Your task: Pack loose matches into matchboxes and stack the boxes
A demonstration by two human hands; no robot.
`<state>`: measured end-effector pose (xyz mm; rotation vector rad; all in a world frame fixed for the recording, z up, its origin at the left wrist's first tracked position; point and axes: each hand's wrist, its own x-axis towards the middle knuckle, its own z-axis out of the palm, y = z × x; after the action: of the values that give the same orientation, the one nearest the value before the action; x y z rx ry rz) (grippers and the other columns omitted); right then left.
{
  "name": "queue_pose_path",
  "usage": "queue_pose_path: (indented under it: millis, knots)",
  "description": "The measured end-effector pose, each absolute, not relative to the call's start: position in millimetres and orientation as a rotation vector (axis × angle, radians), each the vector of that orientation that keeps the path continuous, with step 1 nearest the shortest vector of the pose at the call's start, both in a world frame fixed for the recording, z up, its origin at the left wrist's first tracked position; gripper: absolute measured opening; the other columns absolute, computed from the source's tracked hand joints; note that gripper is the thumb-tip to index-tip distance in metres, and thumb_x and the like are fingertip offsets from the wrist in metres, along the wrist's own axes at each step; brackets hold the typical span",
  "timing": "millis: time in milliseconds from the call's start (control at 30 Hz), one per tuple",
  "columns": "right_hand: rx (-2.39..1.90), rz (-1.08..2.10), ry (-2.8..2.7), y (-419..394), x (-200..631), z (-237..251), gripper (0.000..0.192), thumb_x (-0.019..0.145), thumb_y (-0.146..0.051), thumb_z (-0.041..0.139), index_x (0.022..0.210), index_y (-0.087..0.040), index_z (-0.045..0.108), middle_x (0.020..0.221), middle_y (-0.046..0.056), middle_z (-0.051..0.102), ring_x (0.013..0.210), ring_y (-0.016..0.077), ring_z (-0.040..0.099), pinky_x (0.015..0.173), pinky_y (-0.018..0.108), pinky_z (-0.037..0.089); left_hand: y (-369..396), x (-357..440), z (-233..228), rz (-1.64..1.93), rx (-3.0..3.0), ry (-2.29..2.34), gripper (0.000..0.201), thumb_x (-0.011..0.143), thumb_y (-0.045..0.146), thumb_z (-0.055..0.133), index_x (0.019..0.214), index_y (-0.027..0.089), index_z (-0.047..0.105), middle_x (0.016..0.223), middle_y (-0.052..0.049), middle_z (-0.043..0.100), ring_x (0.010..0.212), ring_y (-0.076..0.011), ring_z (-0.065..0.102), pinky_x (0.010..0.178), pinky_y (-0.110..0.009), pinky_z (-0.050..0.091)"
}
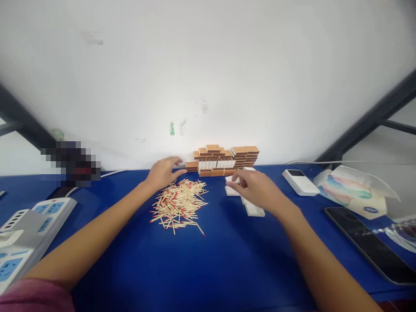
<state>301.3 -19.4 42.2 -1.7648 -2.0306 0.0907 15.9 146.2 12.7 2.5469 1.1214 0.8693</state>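
left hand (164,172) is out flat on the blue desk (227,260), fingers spread and holding nothing, fingertips just short of the stacked matchboxes (224,159) against the wall. right under that palm, on the near side, sits the loose pile of matchsticks (178,203), red heads pointing every way. over to the right hand (256,187): its grip is pinched on a white inner tray (231,190), thumb and fingers closing on the tray's far end while it lies on the desk. more white trays (254,209) lie just beneath and behind that hand, partly hidden by it. further out from the right grip: a white power bank (299,181), a tissue pack (352,190), a dark phone (373,243). beyond the left arm, a power strip (29,234).
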Motion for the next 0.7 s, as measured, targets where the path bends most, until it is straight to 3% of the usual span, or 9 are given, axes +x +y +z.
queue_pose_path:
  millis: [100,200,367,533,633,700]
  knots:
    - [-1.975,0.388,-2.158,-25.6,342.0,53.9,0.022,0.086,-0.046,0.072,0.083,-0.025,0.071,0.076,0.002,0.069,0.067,0.0204,0.063,0.057,0.030,0.039,114.9,-8.5,24.9,0.859,2.590,1.141,0.029,0.089,0.045,0.075,0.108,0.023,0.074,0.096,-0.007,0.077,0.067,-0.0182,0.062,0.070,-0.032,0.046]
    - [-2.097,0.751,-2.191,-37.9,365.2,52.6,0.025,0.068,-0.043,0.084,0.086,-0.027,0.076,0.082,0.002,0.071,0.067,0.0212,0.065,0.054,0.029,0.043,74.8,-30.2,29.4,0.745,2.600,1.038,0.023,0.094,0.045,0.069,0.104,0.026,0.077,0.094,-0.004,0.078,0.066,-0.0164,0.064,0.065,-0.030,0.047]
    - [-2.038,0.790,-2.206,-47.8,364.3,36.3,0.013,0.073,-0.036,0.075,0.081,-0.025,0.076,0.078,0.003,0.071,0.067,0.0213,0.065,0.057,0.031,0.045,15.1,-41.0,33.3,0.772,2.286,0.997,0.026,0.094,0.048,0.070,0.098,0.025,0.081,0.078,-0.002,0.076,0.062,-0.0146,0.063,0.056,-0.026,0.047]
    - [-2.043,0.577,-2.017,-77.6,368.5,35.1,0.039,0.084,-0.062,0.067,0.094,-0.025,0.074,0.074,0.004,0.068,0.068,0.0226,0.064,0.061,0.034,0.049,-10.9,-41.9,27.7,0.752,2.321,0.883,0.022,0.096,0.044,0.068,0.097,0.026,0.081,0.080,-0.001,0.077,0.064,-0.0142,0.066,0.058,-0.026,0.050]
    - [-2.285,0.467,-1.819,-113.0,366.8,27.4,0.062,0.074,-0.073,0.072,0.110,-0.022,0.074,0.092,0.011,0.074,0.076,0.0281,0.070,0.066,0.039,0.055,-9.7,-47.9,13.2,0.773,2.625,0.822,0.021,0.101,0.040,0.064,0.101,0.024,0.078,0.080,-0.001,0.077,0.064,-0.0149,0.068,0.061,-0.027,0.050]
    - [-2.232,0.516,-1.851,-134.7,359.0,17.4,0.069,0.076,-0.072,0.073,0.125,-0.024,0.070,0.110,0.012,0.074,0.086,0.0289,0.072,0.073,0.040,0.058,-5.4,-51.8,4.8,0.726,2.889,0.721,0.024,0.104,0.038,0.058,0.102,0.022,0.076,0.082,-0.002,0.078,0.072,-0.0179,0.072,0.065,-0.029,0.051]
